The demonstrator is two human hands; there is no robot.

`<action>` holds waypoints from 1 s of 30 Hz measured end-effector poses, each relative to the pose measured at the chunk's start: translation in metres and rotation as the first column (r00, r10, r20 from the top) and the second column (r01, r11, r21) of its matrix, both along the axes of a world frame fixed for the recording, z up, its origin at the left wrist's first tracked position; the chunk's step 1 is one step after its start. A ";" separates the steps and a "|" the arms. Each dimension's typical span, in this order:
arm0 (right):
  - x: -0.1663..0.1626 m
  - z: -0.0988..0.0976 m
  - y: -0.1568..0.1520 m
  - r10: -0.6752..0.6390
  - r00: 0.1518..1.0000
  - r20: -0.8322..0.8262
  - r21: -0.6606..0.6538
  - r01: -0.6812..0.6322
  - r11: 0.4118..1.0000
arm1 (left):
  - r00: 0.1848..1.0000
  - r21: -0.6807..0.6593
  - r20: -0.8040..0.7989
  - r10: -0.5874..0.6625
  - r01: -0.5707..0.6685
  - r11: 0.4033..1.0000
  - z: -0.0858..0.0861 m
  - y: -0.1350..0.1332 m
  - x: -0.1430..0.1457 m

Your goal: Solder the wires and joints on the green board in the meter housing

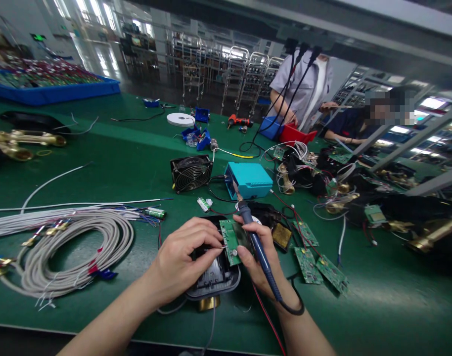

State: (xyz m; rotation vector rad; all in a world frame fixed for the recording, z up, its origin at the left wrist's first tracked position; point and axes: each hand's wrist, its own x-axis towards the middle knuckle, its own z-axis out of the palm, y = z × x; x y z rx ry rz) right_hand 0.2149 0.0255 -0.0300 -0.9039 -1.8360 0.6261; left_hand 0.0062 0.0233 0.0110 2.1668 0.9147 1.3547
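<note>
My left hand (181, 257) pinches a thin wire or pin at the left edge of a small green circuit board (231, 238). The board stands tilted over a black housing (214, 277) on the green table. My right hand (261, 259) steadies the board's right edge and also holds a blue-handled soldering iron (253, 237). The iron's metal tip points up and away from the board. Its black cord loops under my right wrist.
A coil of grey wires (68, 247) lies left. A small black fan (191, 173) and a teal soldering station (250, 180) sit behind my hands. Spare green boards (320, 264) lie right, amid tangled cables and brass parts. Two people stand at the far side.
</note>
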 end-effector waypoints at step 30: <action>-0.002 -0.004 0.001 -0.080 0.997 0.021 0.092 0.078 0.993 | 0.818 0.141 -0.570 -0.076 0.188 0.972 -0.025 -0.086 -0.014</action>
